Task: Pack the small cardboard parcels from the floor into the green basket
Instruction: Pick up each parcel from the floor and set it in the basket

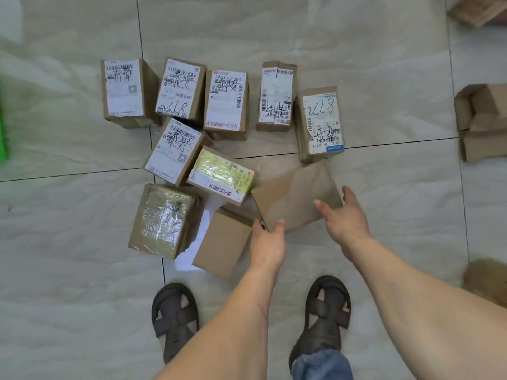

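Cardboard parcels [225, 101] — labels read "8772", "503-6203 024"; hands [304, 229] at plain parcel [297, 196].

Glossy grey marbled floor tiles [356, 50].

I saw ten small cardboard parcels [175, 152] clustered on the tiles, most label-up, one plain parcel [297, 196] blurred and tilted, green basket [3, 124] a sliver at left edge.
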